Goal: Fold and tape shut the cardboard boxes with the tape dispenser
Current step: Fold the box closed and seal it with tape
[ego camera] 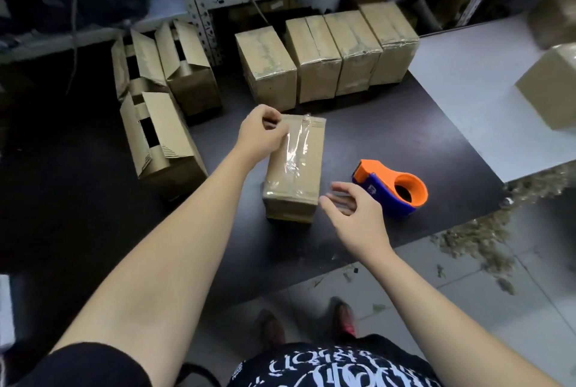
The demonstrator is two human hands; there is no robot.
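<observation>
Open-flapped boxes stand at the left of the desk, probably queued for sealing. The left hand curls its fingers on the far left corner of the cardboard box at mid-desk. It seems to be pinching there to steady the box, with clear tape already along the top seam. Sealed boxes line up behind. The right hand hovers empty and loose-fingered just beside the box's near end. The tape dispenser lies to its right, near enough for another strip.
</observation>
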